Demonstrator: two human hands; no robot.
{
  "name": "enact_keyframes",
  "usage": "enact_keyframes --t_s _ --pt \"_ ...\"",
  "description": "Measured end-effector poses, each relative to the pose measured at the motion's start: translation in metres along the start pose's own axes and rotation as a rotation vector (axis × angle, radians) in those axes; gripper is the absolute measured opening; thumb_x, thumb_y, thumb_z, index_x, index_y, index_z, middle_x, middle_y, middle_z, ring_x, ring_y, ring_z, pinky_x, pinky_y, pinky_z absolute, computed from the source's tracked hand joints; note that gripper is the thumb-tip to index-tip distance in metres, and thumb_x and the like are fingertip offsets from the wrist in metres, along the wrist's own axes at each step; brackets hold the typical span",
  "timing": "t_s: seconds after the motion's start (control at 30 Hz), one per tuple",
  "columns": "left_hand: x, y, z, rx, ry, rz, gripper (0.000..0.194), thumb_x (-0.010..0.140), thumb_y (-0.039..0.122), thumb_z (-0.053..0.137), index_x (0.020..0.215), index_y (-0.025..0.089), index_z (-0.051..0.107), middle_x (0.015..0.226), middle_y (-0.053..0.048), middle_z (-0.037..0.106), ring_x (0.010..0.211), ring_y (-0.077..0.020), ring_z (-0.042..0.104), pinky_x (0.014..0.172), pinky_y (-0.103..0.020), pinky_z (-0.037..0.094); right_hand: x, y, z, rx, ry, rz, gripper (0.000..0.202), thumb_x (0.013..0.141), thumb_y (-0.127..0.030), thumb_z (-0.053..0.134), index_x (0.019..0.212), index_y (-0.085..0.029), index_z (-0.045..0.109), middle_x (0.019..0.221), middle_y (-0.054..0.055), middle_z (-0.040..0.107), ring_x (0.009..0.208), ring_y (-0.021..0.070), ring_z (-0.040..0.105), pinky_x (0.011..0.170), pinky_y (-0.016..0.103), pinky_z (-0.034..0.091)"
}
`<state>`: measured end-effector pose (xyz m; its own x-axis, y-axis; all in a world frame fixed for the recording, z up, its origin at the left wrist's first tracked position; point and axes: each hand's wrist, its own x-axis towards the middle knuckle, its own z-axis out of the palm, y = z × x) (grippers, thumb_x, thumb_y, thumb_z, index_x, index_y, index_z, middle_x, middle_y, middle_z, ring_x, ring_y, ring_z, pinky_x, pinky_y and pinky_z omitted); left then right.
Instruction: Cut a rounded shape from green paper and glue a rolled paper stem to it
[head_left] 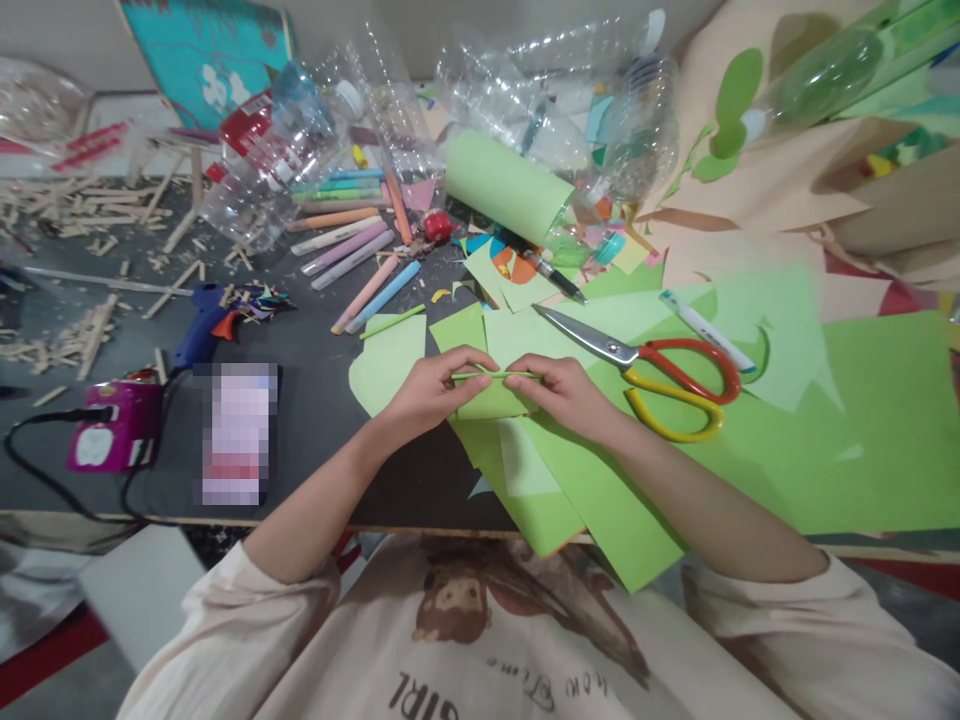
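Note:
Between my two hands runs a thin green paper strip, narrow like a rolled stick. My left hand pinches its left part, and my right hand pinches it farther right, thumbs nearly meeting. Under them lie sheets of green paper. A similar thin green paper roll rests to the left on a pale green piece. Just right of my right hand are scissors with red and yellow handles, blades parted slightly.
A blue glue gun, a phone and a purple box with a cable sit left. Colored markers, a green-wrapped bottle and clear plastic bottles crowd the back. Wood sticks litter the far left.

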<state>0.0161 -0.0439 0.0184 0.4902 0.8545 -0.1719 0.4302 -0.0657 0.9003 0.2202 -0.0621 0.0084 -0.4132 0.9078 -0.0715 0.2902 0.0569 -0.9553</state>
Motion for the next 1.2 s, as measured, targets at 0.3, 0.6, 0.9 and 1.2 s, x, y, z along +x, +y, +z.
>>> enact_keyframes --t_s 0.3,0.6,0.9,1.2 --pt "-0.001 -0.002 0.003 0.176 0.063 0.040 0.027 0.093 0.037 0.051 0.096 0.021 0.072 0.095 -0.003 0.076 0.085 -0.0150 0.068 0.074 -0.020 0.050 -0.001 -0.006 0.003 0.151 -0.015 0.158 0.038 0.086 -0.057 0.057 0.081 -0.019 0.060 0.059 -0.006 0.045 0.053 0.0106 0.036 0.054 0.026 0.031" --pt "-0.007 -0.019 0.002 0.485 0.079 0.586 0.031 0.100 0.025 0.039 0.106 0.021 0.069 0.087 -0.003 0.076 0.077 -0.0120 0.070 0.065 -0.020 0.047 0.001 -0.007 0.003 0.320 -0.035 0.213 0.037 0.082 -0.055 0.063 0.076 -0.018 0.060 0.070 -0.002 0.053 0.066 0.0130 0.045 0.066 0.028 0.037" --pt "-0.002 -0.002 0.002 0.154 0.057 0.063 0.032 0.089 0.045 0.056 0.095 0.018 0.073 0.090 -0.004 0.077 0.075 -0.0140 0.067 0.063 -0.019 0.048 0.000 -0.006 0.003 0.251 -0.020 0.171 0.039 0.083 -0.058 0.061 0.082 -0.019 0.059 0.067 -0.004 0.047 0.058 0.0111 0.037 0.056 0.027 0.033" --pt "0.001 -0.006 0.002 0.034 0.070 0.059 0.034 0.087 0.046 0.059 0.087 0.016 0.077 0.084 -0.003 0.078 0.059 -0.0100 0.060 0.053 -0.019 0.041 -0.001 -0.004 0.007 0.377 0.010 0.218 0.036 0.079 -0.055 0.068 0.081 -0.020 0.057 0.078 -0.002 0.052 0.059 0.0095 0.046 0.054 0.026 0.051"
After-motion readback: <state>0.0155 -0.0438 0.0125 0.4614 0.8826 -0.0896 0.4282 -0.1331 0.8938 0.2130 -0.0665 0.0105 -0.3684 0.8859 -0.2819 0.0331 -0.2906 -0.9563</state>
